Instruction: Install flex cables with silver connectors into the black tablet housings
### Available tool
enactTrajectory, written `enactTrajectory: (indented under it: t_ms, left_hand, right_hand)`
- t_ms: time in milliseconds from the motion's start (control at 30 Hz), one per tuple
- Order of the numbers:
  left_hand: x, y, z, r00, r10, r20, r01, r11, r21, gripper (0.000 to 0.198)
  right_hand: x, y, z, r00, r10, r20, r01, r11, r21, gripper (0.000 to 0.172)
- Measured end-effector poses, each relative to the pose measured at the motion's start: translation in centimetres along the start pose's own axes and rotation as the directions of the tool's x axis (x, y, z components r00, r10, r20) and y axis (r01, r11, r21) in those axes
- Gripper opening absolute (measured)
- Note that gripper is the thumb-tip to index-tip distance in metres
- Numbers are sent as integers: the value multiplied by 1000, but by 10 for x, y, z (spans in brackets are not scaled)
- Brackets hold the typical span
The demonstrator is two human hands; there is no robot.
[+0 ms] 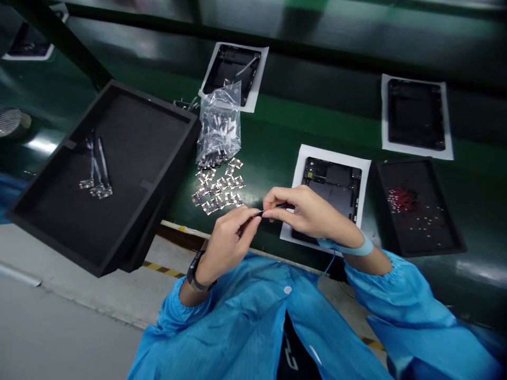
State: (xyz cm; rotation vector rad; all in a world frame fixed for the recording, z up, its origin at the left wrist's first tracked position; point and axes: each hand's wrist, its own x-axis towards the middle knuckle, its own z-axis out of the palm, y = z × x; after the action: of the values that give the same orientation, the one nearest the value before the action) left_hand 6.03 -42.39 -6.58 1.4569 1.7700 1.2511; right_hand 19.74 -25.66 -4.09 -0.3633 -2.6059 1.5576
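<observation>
My left hand (227, 240) and my right hand (303, 208) meet above the near edge of the green belt (269, 132). Both pinch a thin dark strip-like part (264, 211) between fingertips; it is too small to name surely. Just left of them lies a heap of small circuit boards (219, 187), with a clear plastic bag (219, 126) of more parts behind it. An open black device shell on white paper (330, 184) sits right behind my right hand.
A large black foam tray (130, 137) at left holds a few flex cables with boards (96, 182). A smaller black tray (418, 208) at right holds red bits and tiny screws. Two more shells on paper (233, 71) (415, 113) rest farther back on the belt.
</observation>
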Motion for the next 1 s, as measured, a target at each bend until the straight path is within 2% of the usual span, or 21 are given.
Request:
enactTrajectory:
  t_ms: [233,433,533,600,700,800,1000]
  left_hand:
    - [1,-1,4,1000,11,-9,-12,1000,-17,10]
    - [-2,-4,6,991,123,-50,-119,990,73,14]
    - [-4,-4,6,987,155,-36,-151,983,108,15]
    - [-4,-2,5,989,143,-22,-141,986,85,14]
    - [-1,2,1,998,64,-1,-64,998,0,12]
    - [3,5,-2,999,-4,48,6,999,-33,12]
    - [10,9,-4,998,39,48,-45,989,142,16]
  right_hand:
    - [-3,4,0,1000,-9,2,9,999,38,13]
    - [-3,4,0,1000,-4,-2,4,1000,30,15]
    - [-1,2,-4,999,-34,22,33,999,18,16]
    - [0,2,-7,995,-85,52,84,996,13,16]
    - [1,3,-10,982,-167,83,165,986,31,16]
    - [0,6,-9,978,-190,80,185,980,66,15]
    - [-5,10,-7,981,-196,12,195,980,29,13]
